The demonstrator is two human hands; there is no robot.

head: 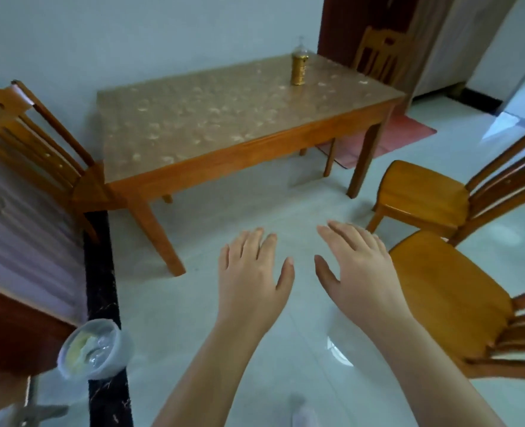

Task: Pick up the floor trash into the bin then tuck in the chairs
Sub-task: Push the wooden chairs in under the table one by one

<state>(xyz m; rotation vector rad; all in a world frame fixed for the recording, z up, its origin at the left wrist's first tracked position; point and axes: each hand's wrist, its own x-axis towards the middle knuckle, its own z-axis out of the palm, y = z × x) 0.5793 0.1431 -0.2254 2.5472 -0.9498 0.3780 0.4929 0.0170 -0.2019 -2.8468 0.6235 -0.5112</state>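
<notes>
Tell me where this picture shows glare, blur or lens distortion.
Head view: a white glare patch lies on the glossy floor at lower centre; the bin at lower left is blurred; the wide lens leans the left chair outward; the table looks sharper.

Walls (131,41) pale blue-white, plain. Floor (255,208) glossy pale tile w/ soft glare patches, brightest far right. Black marbled strip (102,272) runs along the floor at left of view. Wooden bench (193,118) stands centre, against the back wall, w/ gold patterned top; gold bottle (299,67) upright near its far right corner. Red mat (403,131) on the floor beyond the bench. Dark red-brown door frame (338,23) at top right, tall white unit (458,41) beside it. At left, a dark wood cabinet (14,328) w/ striped cloth (23,226) over it.
</notes>
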